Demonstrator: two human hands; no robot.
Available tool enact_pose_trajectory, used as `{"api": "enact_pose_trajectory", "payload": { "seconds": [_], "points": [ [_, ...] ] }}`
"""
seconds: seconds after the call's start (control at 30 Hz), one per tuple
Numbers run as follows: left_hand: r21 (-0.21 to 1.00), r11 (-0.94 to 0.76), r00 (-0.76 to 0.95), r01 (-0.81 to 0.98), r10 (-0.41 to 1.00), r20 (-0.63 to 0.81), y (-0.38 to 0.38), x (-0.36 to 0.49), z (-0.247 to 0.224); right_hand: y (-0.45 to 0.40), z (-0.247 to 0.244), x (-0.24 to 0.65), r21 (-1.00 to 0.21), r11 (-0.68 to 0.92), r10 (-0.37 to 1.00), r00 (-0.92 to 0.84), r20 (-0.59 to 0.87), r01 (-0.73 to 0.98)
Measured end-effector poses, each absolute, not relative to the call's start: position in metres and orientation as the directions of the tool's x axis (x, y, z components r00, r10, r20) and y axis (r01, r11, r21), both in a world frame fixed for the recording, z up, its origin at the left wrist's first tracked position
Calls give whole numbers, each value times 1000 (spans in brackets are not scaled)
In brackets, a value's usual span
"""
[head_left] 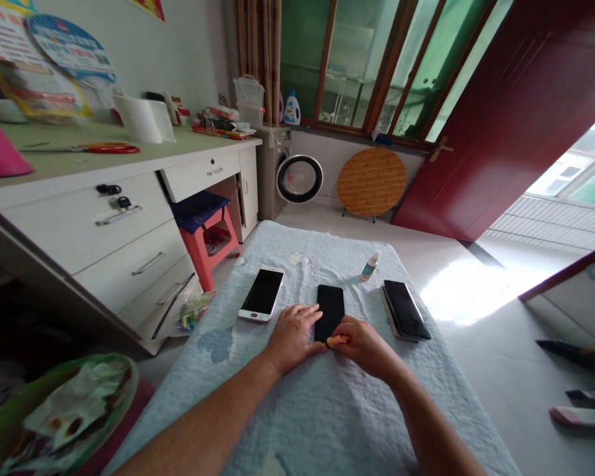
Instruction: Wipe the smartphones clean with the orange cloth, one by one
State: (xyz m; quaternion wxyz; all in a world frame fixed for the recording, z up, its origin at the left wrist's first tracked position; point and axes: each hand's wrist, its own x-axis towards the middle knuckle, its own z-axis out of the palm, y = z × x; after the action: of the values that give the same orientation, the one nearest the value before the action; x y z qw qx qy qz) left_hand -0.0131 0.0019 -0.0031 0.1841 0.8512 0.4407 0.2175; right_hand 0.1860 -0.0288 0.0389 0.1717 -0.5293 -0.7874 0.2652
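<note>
A black smartphone lies face up on the light blue quilted cover. My left hand steadies it, fingers along its left edge and thumb at its lower edge. In my right hand, closed at the phone's lower right corner, is a small orange piece; whether it is cloth or sponge I cannot tell. To the left rests a white smartphone with a dark screen. On the right, another dark smartphone lies on a pale flat thing mostly hidden beneath it. A small spray bottle stands behind.
A white desk with drawers runs along the left, a red stool under it. At the lower left is a bin with crumpled tissue. A washing machine stands with its door open. A round wooden tabletop leans on the wall.
</note>
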Motion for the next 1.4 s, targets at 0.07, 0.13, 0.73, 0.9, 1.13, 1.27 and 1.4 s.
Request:
{"api": "enact_pose_trajectory", "payload": {
  "seconds": [0.07, 0.13, 0.73, 0.9, 1.13, 1.27, 1.4],
  "points": [
    [505, -538, 515, 675, 834, 199, 1, -13, -1, -28, 37, 191, -605, 274, 941, -340, 6, 748],
    [507, -538, 516, 674, 833, 199, 1, -13, 1, -25, 33, 194, -603, 247, 959, -282, 38, 759],
    [533, -547, 476, 645, 834, 280, 0, -11, 2, -18, 24, 203, -716, -46, 995, 96, 29, 697],
    [535, -552, 475, 639, 831, 290, 0, -10, 0, -18, 15, 201, -832, -133, 989, 132, -73, 538],
    [541, -549, 480, 637, 832, 280, 0, -10, -2, -19, 20, 198, -961, -198, 974, 149, -170, 194],
    [565, -552, 488, 614, 827, 278, 0, -11, 1, -20, 25, 196, -986, -167, 975, 147, -167, -7],
    [584, -541, 485, 605, 832, 270, -2, -11, 8, -20, 25, 195, -976, -148, 978, 126, -169, -159]
  ]
}}
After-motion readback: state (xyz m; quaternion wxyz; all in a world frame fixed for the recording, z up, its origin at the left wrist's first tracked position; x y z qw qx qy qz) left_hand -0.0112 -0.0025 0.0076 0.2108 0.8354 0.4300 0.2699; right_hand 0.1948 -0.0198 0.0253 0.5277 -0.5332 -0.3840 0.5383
